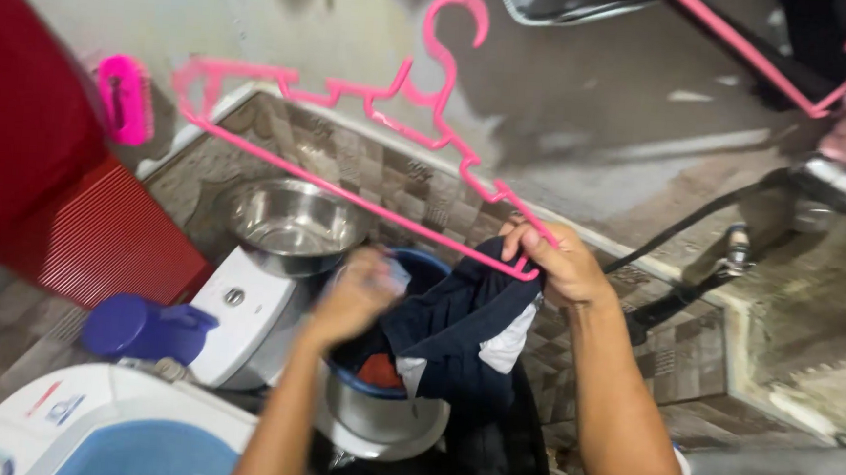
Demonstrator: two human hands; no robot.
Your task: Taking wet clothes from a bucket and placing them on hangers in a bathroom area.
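My right hand (560, 264) grips one end of a pink plastic hanger (353, 106) together with a dark navy garment (457, 323) that has white patches. The hanger tilts up and away to the left, its hook pointing up. My left hand (356, 297), blurred, closes on the same garment where it comes out of a metal spinner tub with a blue rim (384, 401). Something red lies deeper inside the tub.
A steel bowl (292, 222) sits on a white machine lid (242, 314). A purple jug (138, 328) and a white-and-blue washer top (108, 424) are at the lower left. A pink brush (125, 99), a red ribbed panel (100, 232), a second pink hanger (766, 68) and a black hose (698, 220) surround the tiled floor.
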